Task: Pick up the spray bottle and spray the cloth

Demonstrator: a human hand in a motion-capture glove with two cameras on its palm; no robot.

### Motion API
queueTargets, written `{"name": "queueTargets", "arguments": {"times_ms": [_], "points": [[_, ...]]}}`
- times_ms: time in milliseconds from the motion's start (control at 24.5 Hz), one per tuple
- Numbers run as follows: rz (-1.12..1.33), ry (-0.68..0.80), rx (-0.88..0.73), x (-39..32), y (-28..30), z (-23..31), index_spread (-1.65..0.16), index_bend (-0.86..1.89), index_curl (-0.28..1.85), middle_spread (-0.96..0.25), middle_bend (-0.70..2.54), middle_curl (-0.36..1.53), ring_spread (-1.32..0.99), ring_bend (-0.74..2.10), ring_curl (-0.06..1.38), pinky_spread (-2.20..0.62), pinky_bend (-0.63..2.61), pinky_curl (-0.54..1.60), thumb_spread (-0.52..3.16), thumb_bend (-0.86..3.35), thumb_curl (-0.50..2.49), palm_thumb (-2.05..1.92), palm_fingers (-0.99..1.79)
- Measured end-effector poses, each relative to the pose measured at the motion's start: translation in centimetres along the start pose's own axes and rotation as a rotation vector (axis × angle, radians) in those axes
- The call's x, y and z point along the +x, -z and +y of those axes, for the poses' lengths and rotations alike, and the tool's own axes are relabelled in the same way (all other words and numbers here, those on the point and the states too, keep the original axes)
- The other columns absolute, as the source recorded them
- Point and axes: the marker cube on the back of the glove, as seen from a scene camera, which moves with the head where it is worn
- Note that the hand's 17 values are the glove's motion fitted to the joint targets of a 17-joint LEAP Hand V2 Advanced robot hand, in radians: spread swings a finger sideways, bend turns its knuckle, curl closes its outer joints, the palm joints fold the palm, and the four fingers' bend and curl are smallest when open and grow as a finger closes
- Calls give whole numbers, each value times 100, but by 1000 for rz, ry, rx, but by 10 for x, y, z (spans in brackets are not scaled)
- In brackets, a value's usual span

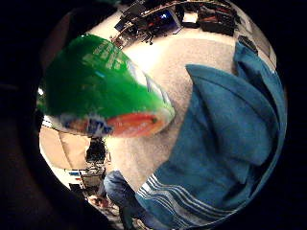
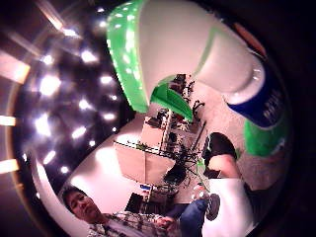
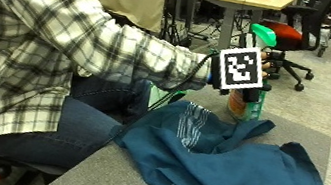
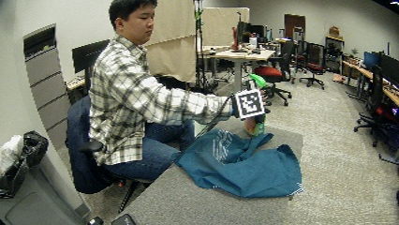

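Outside view: green spray bottle (image 3: 245,102) is held upright by the gloved right hand (image 3: 260,57), fingers wrapped round its neck, just past the far edge of the teal cloth (image 3: 234,166) spread on the grey surface (image 3: 104,178); little-finger palm view: bottle body (image 1: 103,88) is seen beside the cloth (image 1: 225,143); thumb palm view: white-and-green spray head (image 2: 173,44) is seen close to the palm.

The person (image 4: 134,101) wears a white-and-grey plaid long-sleeved shirt, blue jeans and a black glove (image 3: 214,74).
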Motion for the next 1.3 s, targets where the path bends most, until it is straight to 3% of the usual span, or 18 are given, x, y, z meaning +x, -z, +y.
{"name": "queueTargets", "arguments": {"times_ms": [326,571,734,897,1101,1305], "points": [[263,16,0,14,98,87,-36,14,44,-14,21,40,-6,26,38,14,22,38,81,-3,66,87,21],[567,-1,-58,26,224,209,-35,17,42,-13,18,38,-4,23,35,16,21,36,92,-2,64,84,23],[958,-43,-71,32,276,317,-35,19,42,-13,17,37,-3,22,34,17,20,35,97,-2,64,83,24],[1168,-158,-49,33,296,405,-35,20,41,-13,17,36,-2,23,34,18,19,34,102,-2,63,81,26],[1107,-293,-59,34,301,463,-35,20,41,-12,16,34,-1,22,34,18,19,33,105,-2,63,80,27],[997,-367,-25,21,265,547,-35,21,41,-11,15,32,2,19,33,18,21,33,109,-1,62,79,23]]}}
